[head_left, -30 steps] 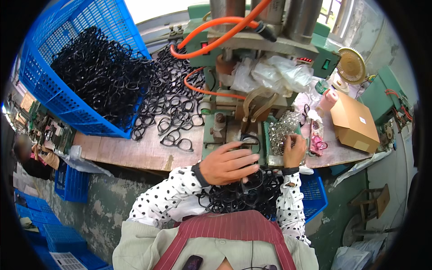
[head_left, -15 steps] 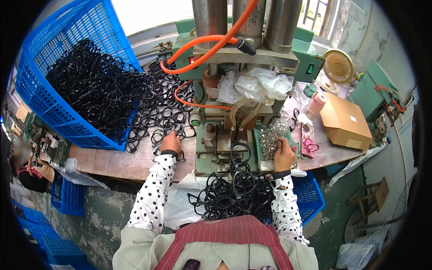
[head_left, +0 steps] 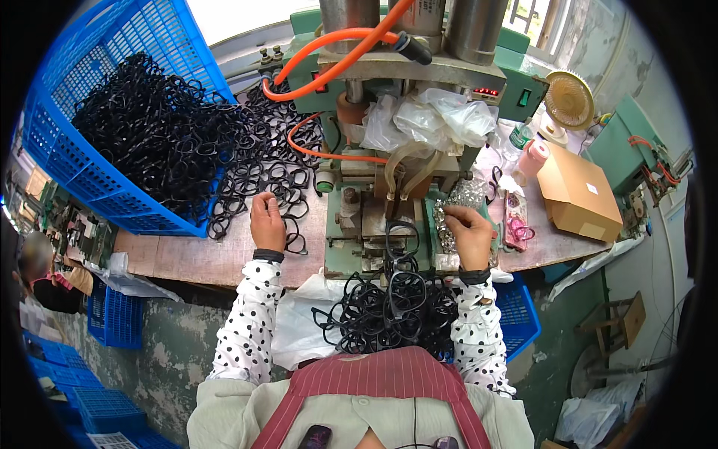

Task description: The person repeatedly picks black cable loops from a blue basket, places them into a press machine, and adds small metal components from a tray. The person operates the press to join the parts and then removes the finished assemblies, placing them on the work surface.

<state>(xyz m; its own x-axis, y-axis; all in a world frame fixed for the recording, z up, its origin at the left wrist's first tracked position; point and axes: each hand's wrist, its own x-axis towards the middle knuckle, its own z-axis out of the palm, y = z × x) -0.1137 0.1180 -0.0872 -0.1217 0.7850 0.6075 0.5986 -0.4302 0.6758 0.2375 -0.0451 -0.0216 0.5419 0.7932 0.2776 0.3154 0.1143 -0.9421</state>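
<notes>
My left hand (head_left: 267, 224) is at the near edge of the spread of black eyeglass frames, its fingers stretched out and close together. Just right of it lies a single black frame (head_left: 296, 241), apart from the fingers as far as I can see. My right hand (head_left: 471, 238) is over the heap of small shiny metal pieces (head_left: 443, 227), thumb and fingertips pinched at its edge; what is between them is too small to make out. Between my hands stands the green press (head_left: 338, 258). One frame (head_left: 402, 238) leans upright at its front, above a tangled heap of black frames (head_left: 374, 318) near my lap.
A tilted blue basket (head_left: 90, 179) full of frames stands at the left, spilling onto the table (head_left: 172, 258). Orange hoses (head_left: 329, 72) loop across the press. At the right are a cardboard box (head_left: 580, 196), a pink bottle (head_left: 533, 159), a phone (head_left: 516, 217) and a small fan (head_left: 568, 101).
My left hand has moved left, away from the frame near it, and its curled fingers have straightened. My right hand has shifted slightly over the metal pieces. The view has tilted a little.
</notes>
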